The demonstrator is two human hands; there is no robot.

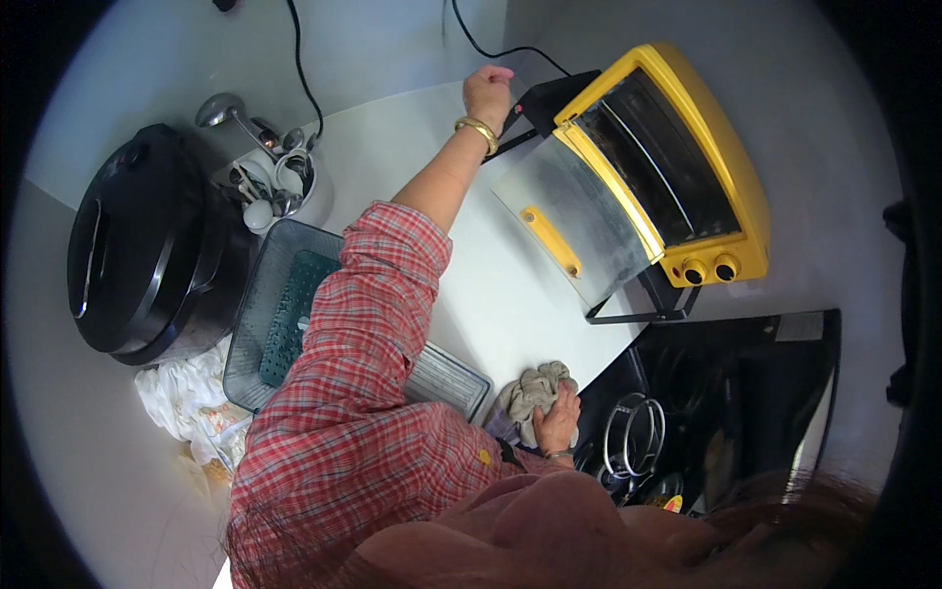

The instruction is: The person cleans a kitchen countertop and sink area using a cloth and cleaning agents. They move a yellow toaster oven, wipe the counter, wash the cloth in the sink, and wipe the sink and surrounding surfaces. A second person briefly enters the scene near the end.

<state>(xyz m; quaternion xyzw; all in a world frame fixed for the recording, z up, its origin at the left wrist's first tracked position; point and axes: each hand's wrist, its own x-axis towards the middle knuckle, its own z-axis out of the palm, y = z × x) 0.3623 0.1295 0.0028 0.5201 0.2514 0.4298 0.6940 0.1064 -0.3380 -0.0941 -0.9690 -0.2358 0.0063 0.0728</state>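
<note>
My left arm reaches across the white countertop [471,294]. My left hand [489,94] has its fingers curled beside the black metal stand [563,103] under a yellow toaster oven [706,147]. Whether anything is inside those fingers is hidden. The oven's glass door [578,202] hangs down open, its yellow handle [550,241] towards me. Near the counter's front edge, my right hand [559,421] grips a bunched grey-beige cloth [539,394], with its fingers over the cloth's right side.
At the left stand a black lidded cooker [140,250], a white utensil holder [318,195] with ladles and spoons, and a grey plastic basket [246,331]. White plastic bags [188,394] lie below. A black gas stove [743,397] with a metal ring stand [634,434] adjoins on the right.
</note>
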